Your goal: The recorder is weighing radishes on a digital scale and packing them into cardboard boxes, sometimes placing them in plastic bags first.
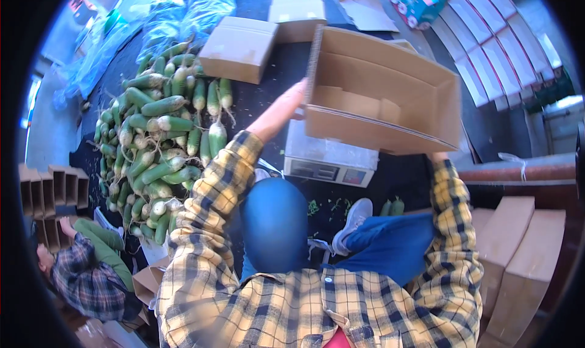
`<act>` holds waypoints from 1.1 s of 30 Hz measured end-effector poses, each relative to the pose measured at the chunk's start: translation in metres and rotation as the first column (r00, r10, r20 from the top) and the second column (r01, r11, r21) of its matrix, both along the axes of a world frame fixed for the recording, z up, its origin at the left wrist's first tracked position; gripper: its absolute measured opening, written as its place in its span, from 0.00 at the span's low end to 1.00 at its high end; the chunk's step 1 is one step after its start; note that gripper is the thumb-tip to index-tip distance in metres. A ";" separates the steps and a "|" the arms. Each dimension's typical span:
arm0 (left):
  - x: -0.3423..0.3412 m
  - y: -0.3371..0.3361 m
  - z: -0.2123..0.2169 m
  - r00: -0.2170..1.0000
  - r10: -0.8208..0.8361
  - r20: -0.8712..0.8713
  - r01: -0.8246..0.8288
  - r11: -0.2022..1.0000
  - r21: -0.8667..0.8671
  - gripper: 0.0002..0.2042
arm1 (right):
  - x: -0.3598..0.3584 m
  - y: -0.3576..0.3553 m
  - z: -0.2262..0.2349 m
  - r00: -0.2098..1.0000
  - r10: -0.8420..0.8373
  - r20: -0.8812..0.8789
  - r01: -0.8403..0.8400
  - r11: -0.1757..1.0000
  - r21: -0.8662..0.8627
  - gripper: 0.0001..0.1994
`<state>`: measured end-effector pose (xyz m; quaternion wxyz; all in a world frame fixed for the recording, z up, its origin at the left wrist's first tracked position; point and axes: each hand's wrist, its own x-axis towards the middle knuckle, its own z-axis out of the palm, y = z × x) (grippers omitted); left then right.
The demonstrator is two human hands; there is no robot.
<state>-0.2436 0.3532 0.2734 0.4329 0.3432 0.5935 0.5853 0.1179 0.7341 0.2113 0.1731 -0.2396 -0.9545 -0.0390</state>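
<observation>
An open cardboard box (381, 131) is held up in front of me, tilted so its bare inside faces me. My left hand (295, 99) grips its left side, the fingers partly hidden by the cardboard. At the lower right corner my right hand (437, 157) supports the box, and most of it is out of sight behind the wall. Below the box stands a white weighing scale (329, 156) with a display panel, its top partly covered by the box. To the left lies a large heap of green radishes (164, 124) with pale ends and thin roots.
Two closed cardboard boxes (237, 48) sit beyond the heap, near blue plastic sheeting (207, 7). White cartons (487, 37) are stacked at the far right. Upright folded cardboard (518, 244) stands at my right. Another person (85, 275) sits at the lower left near small cartons.
</observation>
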 end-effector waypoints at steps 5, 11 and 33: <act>0.013 -0.011 -0.032 1.000 -0.002 -0.005 0.002 0.996 -0.095 0.30 | -0.025 -0.058 -0.014 0.961 -0.082 -0.265 -0.172 0.575 -0.800 0.21; 0.018 -0.019 -0.081 0.970 0.135 0.204 -0.099 0.979 -0.177 0.26 | -0.060 -0.100 0.009 0.881 -0.450 -0.147 -0.199 -0.069 -0.978 0.22; -0.334 -0.080 -0.222 0.202 0.449 -0.870 -0.853 0.518 0.069 0.39 | -0.120 -0.174 0.168 0.994 0.104 -0.016 -0.103 0.931 -0.350 0.16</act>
